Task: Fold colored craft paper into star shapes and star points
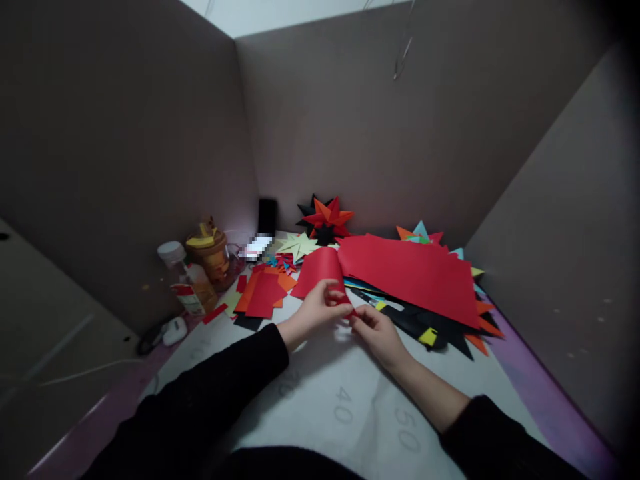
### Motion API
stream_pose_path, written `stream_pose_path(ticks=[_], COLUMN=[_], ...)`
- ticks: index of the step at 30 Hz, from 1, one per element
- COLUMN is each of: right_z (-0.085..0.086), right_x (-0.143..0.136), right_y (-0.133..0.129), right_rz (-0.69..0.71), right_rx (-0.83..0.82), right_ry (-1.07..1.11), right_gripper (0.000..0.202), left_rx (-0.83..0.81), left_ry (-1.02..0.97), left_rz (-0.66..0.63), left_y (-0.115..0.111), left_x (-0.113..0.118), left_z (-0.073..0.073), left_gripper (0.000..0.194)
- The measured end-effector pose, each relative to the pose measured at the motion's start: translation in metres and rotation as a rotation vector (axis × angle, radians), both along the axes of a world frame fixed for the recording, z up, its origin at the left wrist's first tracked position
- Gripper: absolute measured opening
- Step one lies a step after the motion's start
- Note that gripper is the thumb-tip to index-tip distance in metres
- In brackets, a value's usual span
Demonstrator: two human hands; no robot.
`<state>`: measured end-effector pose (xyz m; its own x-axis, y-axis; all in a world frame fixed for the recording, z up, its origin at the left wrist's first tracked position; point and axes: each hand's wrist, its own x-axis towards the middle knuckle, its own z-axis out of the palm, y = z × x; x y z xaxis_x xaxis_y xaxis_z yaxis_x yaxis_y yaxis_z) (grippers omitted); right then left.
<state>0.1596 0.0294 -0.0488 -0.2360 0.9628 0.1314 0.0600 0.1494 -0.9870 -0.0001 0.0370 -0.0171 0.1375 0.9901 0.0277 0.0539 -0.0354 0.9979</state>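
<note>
A curved sheet of red paper (321, 267) stands up from the mat, its near right corner between my hands. My left hand (320, 308) grips that corner, thumb and fingers brought together on it. From the right, my right hand (377, 332) pinches the same corner between thumb and fingertips. Just behind my right hand lies a large flat red sheet (415, 273), on top of dark and coloured papers. Left of my left hand, small red and orange paper pieces (265, 293) are piled on the mat.
Folded paper stars (329, 217) stand at the back, with more at the right edge. A bottle (187, 280), an orange-brown cup (213, 253), a lit phone (257, 247) and a white case (175, 331) are at left. Black cutters with yellow parts (427, 336) lie at right. Grey panels enclose the table.
</note>
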Motion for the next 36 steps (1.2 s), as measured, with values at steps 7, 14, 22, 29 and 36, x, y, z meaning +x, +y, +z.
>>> stream_pose_path(ticks=[7,14,22,29,36], right_z=[-0.01,-0.005,0.0,-0.007,-0.011], right_x=[-0.002,-0.002,-0.002,-0.003,-0.001], right_y=[0.003,0.004,0.002,0.007,0.012], right_rz=[0.066,0.153,0.265,0.136,0.076], right_rx=[0.038,-0.095,-0.441,-0.368,-0.166], right_ry=[-0.106,0.076,0.362,0.399,0.369], right_gripper=[0.024,0.031,0.037,0.033,0.026], left_rx=[0.013,0.161,0.557,0.619,0.634], left_ry=[0.072,0.212,0.461,0.487,0.428], left_rz=[0.012,0.008,-0.003,-0.036,0.065], left_y=[-0.009,-0.014,-0.018,-0.019,-0.019], left_x=[-0.005,-0.009,-0.02,-0.016,-0.015], left_z=[-0.028,-0.017,-0.015,-0.016,-0.012], left_gripper=[0.022,0.006,0.024,0.022,0.014])
